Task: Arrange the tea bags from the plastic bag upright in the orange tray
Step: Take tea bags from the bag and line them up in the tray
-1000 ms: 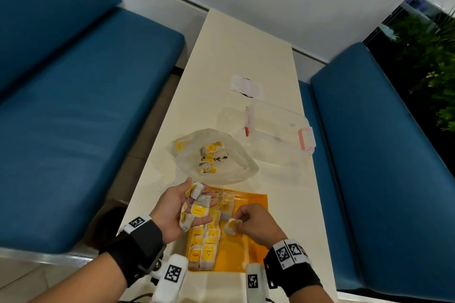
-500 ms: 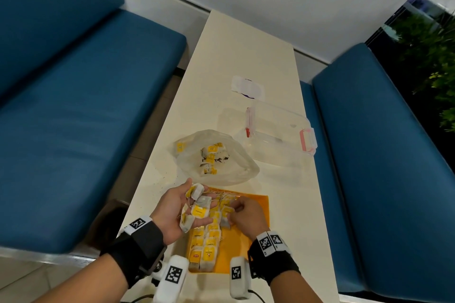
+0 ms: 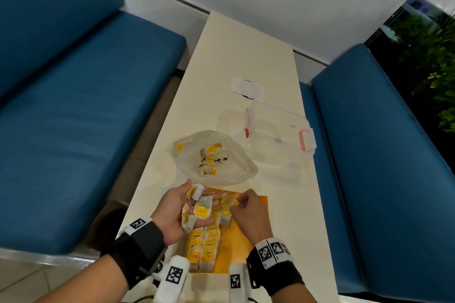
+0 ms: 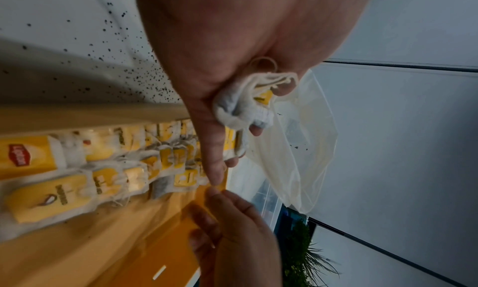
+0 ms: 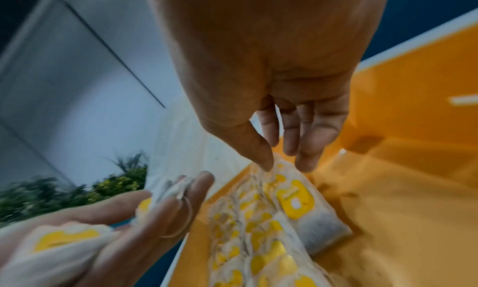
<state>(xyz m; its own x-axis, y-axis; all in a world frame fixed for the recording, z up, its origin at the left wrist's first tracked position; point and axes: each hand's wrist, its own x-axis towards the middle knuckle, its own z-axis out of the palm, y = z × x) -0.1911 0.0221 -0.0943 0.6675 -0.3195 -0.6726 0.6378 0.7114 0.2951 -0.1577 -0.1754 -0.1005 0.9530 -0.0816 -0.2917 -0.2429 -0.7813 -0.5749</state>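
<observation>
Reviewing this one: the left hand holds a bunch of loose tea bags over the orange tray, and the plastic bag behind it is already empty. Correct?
Not quite. The plastic bag still has tea bags inside, as the head view shows. The rest stands: the left hand holds loose tea bags over the orange tray.
</observation>
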